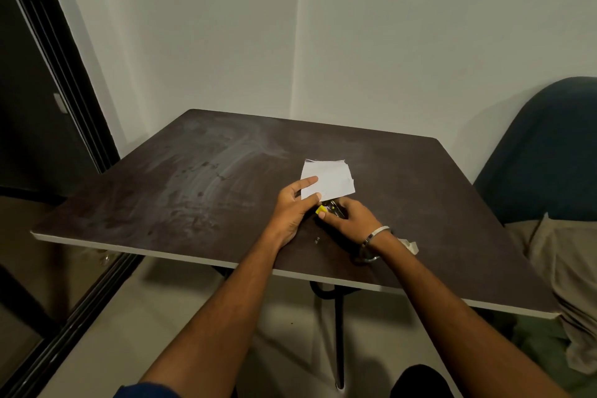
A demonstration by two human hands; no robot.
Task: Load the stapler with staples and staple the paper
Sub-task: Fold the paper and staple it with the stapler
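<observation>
Both hands, paper (329,179) at stapler (329,208)

Paper (329,179) on table (193,178), stapler (329,208) at its near edge, chair (546,152) right of table.

White paper (329,180) — yellow stapler (327,209) at edge
</observation>
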